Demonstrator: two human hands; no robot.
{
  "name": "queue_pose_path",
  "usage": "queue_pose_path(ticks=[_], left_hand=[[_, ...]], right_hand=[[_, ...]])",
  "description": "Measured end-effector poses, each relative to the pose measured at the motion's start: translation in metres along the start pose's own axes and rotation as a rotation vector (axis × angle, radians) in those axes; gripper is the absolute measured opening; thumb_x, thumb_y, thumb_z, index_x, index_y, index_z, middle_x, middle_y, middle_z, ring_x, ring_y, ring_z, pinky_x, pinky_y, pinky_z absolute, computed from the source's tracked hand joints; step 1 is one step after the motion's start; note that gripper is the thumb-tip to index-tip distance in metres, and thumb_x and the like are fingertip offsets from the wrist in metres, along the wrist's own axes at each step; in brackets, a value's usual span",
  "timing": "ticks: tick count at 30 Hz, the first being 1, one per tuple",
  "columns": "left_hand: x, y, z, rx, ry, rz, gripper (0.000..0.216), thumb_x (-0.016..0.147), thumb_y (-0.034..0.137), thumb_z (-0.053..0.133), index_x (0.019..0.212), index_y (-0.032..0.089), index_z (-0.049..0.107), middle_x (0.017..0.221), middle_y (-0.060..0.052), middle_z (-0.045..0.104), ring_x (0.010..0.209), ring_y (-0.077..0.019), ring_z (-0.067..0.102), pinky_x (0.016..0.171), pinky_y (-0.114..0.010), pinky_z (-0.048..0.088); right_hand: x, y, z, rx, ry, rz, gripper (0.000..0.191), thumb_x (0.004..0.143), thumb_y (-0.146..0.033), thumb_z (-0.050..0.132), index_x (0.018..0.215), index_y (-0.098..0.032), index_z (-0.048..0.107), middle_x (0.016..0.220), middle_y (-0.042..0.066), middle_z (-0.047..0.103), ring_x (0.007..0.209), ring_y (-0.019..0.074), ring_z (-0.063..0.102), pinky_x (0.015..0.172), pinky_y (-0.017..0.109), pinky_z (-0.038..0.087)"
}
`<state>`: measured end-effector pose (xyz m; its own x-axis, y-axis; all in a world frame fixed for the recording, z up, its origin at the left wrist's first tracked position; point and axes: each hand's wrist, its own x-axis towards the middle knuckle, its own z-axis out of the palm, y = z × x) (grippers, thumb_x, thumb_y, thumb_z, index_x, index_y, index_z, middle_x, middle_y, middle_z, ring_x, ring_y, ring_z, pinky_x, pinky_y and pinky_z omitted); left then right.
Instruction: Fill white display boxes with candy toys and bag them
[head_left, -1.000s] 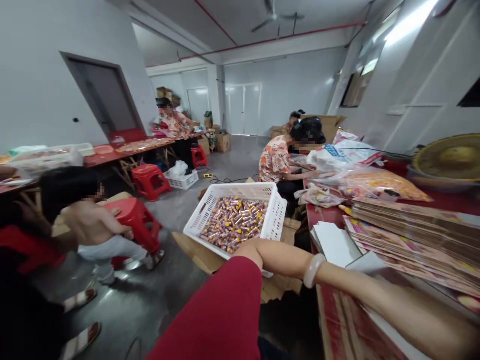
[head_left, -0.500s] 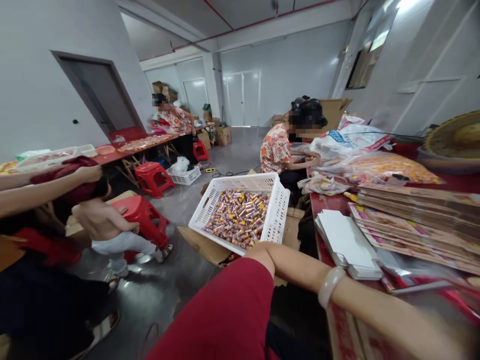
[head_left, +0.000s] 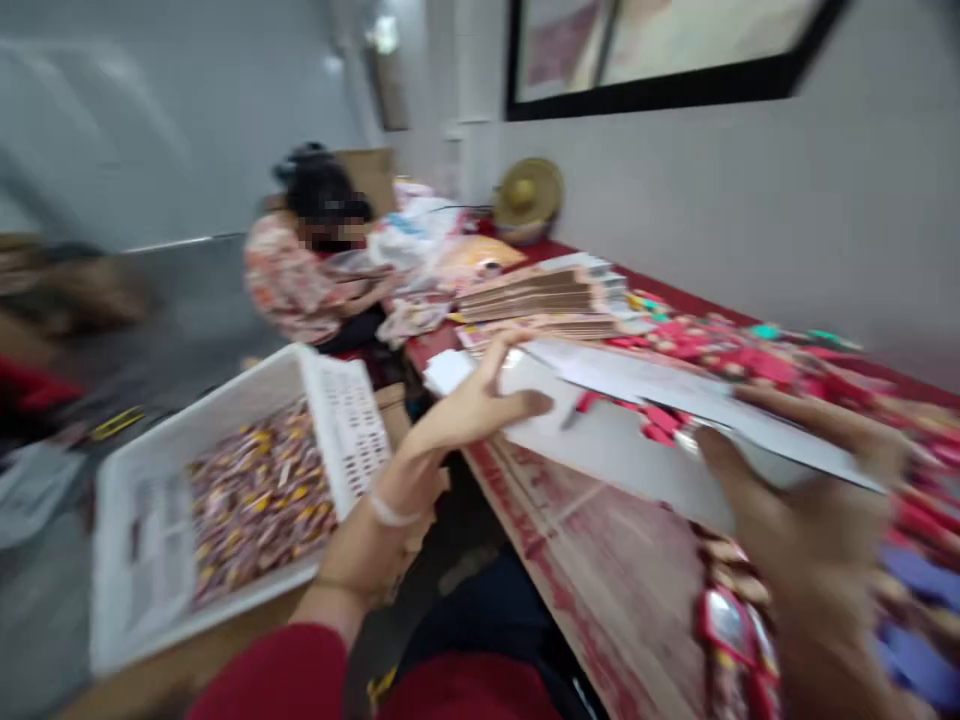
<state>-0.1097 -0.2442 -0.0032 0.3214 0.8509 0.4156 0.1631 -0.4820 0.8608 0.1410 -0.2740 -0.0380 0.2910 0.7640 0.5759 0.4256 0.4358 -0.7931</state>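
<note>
A white folded cardboard piece (head_left: 645, 375) is held above the table edge, blurred by motion. At its left end, my left hand (head_left: 499, 395) grips it, thumb in front and fingers behind; a pale bangle (head_left: 394, 512) circles that wrist. My right hand (head_left: 795, 500) clasps the right part, thumb below and fingers over the top panel. Small red pieces (head_left: 660, 422) show between the upper and lower panels; whether they lie inside or behind, I cannot tell. Below, near my right hand, is a shiny red-edged bundle (head_left: 731, 620).
A white plastic crate (head_left: 319, 420) of small yellow-capped packets stands left. Flat printed cardboard (head_left: 532, 295) is stacked on the red table (head_left: 555, 540). Red, green and purple pieces (head_left: 787, 350) cover its right side. A co-worker (head_left: 300, 270) in a patterned shirt sits at the far end.
The view has swung right toward the table. My left arm was stretched across to the right, its hand blurred; now both hands hold the white cardboard piece.
</note>
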Motion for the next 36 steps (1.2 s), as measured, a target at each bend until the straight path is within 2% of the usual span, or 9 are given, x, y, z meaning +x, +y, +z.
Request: queue_pose_path(ticks=[3,9,15,20,23,28,30,33,36], left_hand=[[0.010,-0.017,0.006,-0.010,0.074,-0.047,0.059,0.084,0.039,0.077,0.136,0.025,0.051,0.147,-0.009,0.055,0.133,-0.0289,0.054,0.113,-0.042,0.045],[0.016,-0.016,0.026,0.121,0.316,0.098,0.033,0.091,0.036,0.067,0.120,0.022,0.056,0.128,-0.008,0.063,0.125,-0.0239,0.057,0.110,-0.037,0.043],[0.014,-0.008,0.008,-0.075,0.116,0.069,0.069,0.079,0.047,0.079,0.137,0.029,0.048,0.144,-0.007,0.053,0.131,-0.0282,0.053,0.107,-0.038,0.048],[0.010,-0.002,0.010,-0.060,0.073,0.063,0.067,0.082,0.042,0.075,0.140,0.030,0.044,0.142,-0.008,0.053,0.133,-0.0301,0.052,0.109,-0.041,0.046],[0.010,-0.005,0.020,0.041,0.154,0.130,0.052,0.086,0.031,0.070,0.131,0.027,0.044,0.149,-0.010,0.047,0.147,-0.0283,0.038,0.121,-0.043,0.033],[0.013,-0.012,0.026,0.032,0.211,0.207,0.051,0.082,0.028,0.074,0.124,0.027,0.045,0.150,-0.012,0.045,0.147,-0.0282,0.038,0.123,-0.046,0.026],[0.013,-0.010,0.024,0.013,0.219,0.202,0.055,0.079,0.030,0.077,0.124,0.026,0.047,0.151,-0.012,0.046,0.147,-0.0290,0.038,0.124,-0.046,0.025],[0.015,-0.005,0.016,-0.093,0.155,0.107,0.063,0.076,0.040,0.082,0.128,0.026,0.050,0.146,-0.010,0.052,0.138,-0.0311,0.047,0.118,-0.046,0.036],[0.018,0.002,0.009,-0.317,0.071,-0.025,0.068,0.080,0.076,0.063,0.123,0.024,0.057,0.130,-0.011,0.064,0.126,-0.0338,0.057,0.106,-0.048,0.048]], right_hand=[[-0.001,-0.005,-0.033,-0.263,0.175,-0.158,0.056,0.078,-0.032,0.084,0.127,-0.025,0.058,0.131,0.010,0.059,0.121,0.0285,0.059,0.108,0.048,0.048],[-0.001,-0.009,-0.023,-0.245,0.109,-0.264,0.043,0.087,-0.032,0.072,0.125,-0.026,0.053,0.129,0.009,0.060,0.125,0.0290,0.058,0.106,0.049,0.051],[0.009,-0.019,-0.045,-0.084,-0.171,-0.155,0.067,0.083,-0.041,0.076,0.141,-0.027,0.047,0.137,0.010,0.057,0.122,0.0303,0.059,0.102,0.050,0.053],[0.014,-0.012,-0.034,-0.186,0.132,-0.209,0.049,0.084,-0.030,0.072,0.128,-0.027,0.052,0.129,0.010,0.059,0.118,0.0290,0.061,0.101,0.050,0.053],[0.011,-0.007,-0.024,-0.234,0.168,-0.287,0.044,0.086,-0.024,0.067,0.127,-0.027,0.049,0.129,0.010,0.058,0.123,0.0288,0.059,0.103,0.052,0.052],[0.008,-0.004,-0.023,-0.263,0.182,-0.374,0.051,0.088,-0.020,0.063,0.133,-0.029,0.041,0.139,0.010,0.053,0.132,0.0288,0.053,0.107,0.054,0.050],[0.011,-0.004,-0.029,-0.241,0.148,-0.349,0.055,0.087,-0.022,0.065,0.136,-0.029,0.040,0.140,0.011,0.051,0.131,0.0300,0.054,0.105,0.054,0.052],[0.017,-0.012,-0.044,-0.050,-0.078,-0.190,0.052,0.085,-0.029,0.069,0.133,-0.028,0.048,0.145,0.012,0.051,0.133,0.0318,0.053,0.103,0.052,0.053],[0.023,-0.027,-0.058,0.220,-0.274,-0.035,0.038,0.099,-0.053,0.044,0.120,-0.026,0.059,0.148,0.012,0.053,0.136,0.0321,0.053,0.099,0.051,0.055]])
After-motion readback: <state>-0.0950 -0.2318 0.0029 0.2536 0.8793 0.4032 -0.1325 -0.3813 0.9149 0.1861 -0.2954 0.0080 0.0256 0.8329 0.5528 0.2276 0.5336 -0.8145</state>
